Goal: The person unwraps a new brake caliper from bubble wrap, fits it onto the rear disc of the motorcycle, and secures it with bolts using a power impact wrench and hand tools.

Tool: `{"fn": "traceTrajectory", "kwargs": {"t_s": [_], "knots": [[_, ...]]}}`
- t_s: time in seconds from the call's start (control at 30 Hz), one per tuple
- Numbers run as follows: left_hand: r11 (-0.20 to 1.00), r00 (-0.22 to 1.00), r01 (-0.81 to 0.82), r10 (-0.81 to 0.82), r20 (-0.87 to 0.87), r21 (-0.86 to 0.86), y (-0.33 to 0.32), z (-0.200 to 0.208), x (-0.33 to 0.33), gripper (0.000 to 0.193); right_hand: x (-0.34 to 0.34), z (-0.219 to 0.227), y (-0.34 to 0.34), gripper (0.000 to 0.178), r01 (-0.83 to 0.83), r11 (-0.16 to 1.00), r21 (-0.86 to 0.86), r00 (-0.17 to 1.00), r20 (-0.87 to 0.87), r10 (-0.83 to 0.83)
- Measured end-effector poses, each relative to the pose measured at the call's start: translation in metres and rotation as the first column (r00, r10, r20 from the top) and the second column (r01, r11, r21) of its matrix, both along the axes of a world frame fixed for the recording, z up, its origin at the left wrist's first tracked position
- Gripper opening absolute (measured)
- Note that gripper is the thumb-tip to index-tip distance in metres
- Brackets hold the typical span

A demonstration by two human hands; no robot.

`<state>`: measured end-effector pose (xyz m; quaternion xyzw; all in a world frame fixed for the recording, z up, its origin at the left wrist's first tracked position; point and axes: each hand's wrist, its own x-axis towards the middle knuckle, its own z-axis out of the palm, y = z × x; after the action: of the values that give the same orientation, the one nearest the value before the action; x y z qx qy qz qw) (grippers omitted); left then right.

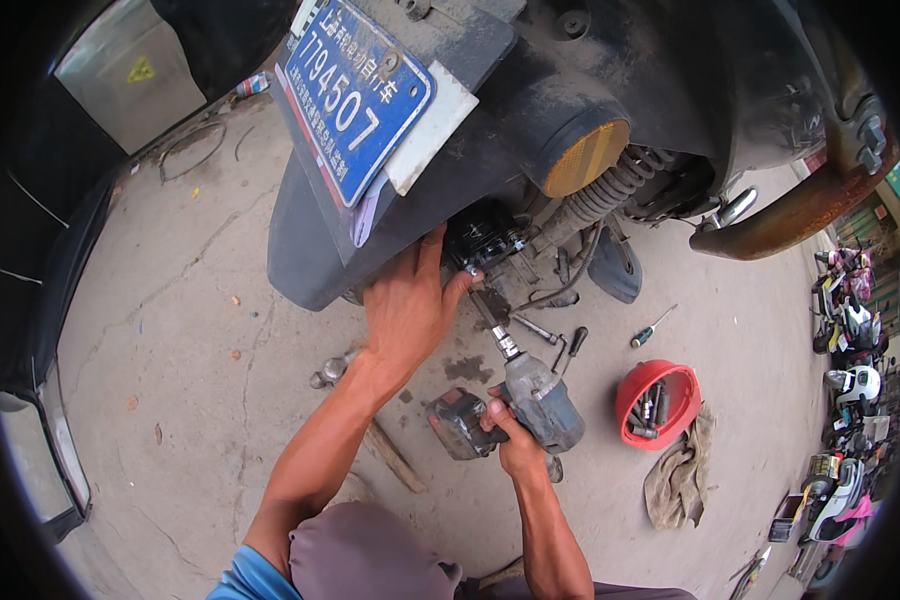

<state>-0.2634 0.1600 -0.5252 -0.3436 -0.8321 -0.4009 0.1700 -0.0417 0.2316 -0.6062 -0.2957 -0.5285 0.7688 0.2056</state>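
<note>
My right hand (513,435) grips a grey cordless impact wrench (547,400) by its handle, near the battery. From its nose a long socket extension (488,315) runs up to a black part (485,235) under the rear of a scooter (410,140). Against the underside of the rear mudguard (315,235) rests my left hand (407,312), index finger stretched upward and thumb apart from it. That thumb touches or nearly touches the extension's tip. The mudguard hides some left fingertips. Right of the tip are a coil spring (620,185) and a round orange reflector (587,158).
On the concrete lie a hammer (395,457) below my left forearm, a cranked tool with a black handle (573,350) and a screwdriver (654,327). A red helmet (630,405) holds several sockets beside a rag (680,480). A rusty bar (800,210) juts from the scooter.
</note>
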Motion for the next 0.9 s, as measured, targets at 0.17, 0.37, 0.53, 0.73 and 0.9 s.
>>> {"fn": "traceTrajectory", "kwargs": {"t_s": [0.17,0.37,0.53,0.73,0.9], "knots": [[0.996,0.997,0.019,-0.012,0.074,-0.091,0.008,0.011,0.005,0.066,0.0,-0.004,0.008,0.034,0.0,0.999,0.044,0.998,0.056,-0.002],[0.923,0.997,-0.081,0.07,-0.044,-0.376,0.01,0.041,0.019,0.065,-0.004,0.005,0.002,0.034,-0.019,0.996,0.086,0.997,0.076,0.013],[0.914,0.96,0.06,-0.162,-0.226,-0.401,0.03,0.068,0.02,0.07,-0.006,-0.021,0.006,0.042,-0.076,0.97,0.23,0.995,0.085,0.058],[0.864,0.954,0.049,-0.189,-0.232,-0.501,0.043,0.067,-0.001,0.07,-0.009,-0.019,0.006,0.029,0.052,0.829,0.557,0.995,-0.099,0.004],[0.844,0.96,0.054,-0.191,-0.204,-0.534,0.047,0.077,-0.001,0.066,-0.012,-0.031,0.005,0.02,0.006,0.937,0.349,0.982,-0.179,0.061]]}}
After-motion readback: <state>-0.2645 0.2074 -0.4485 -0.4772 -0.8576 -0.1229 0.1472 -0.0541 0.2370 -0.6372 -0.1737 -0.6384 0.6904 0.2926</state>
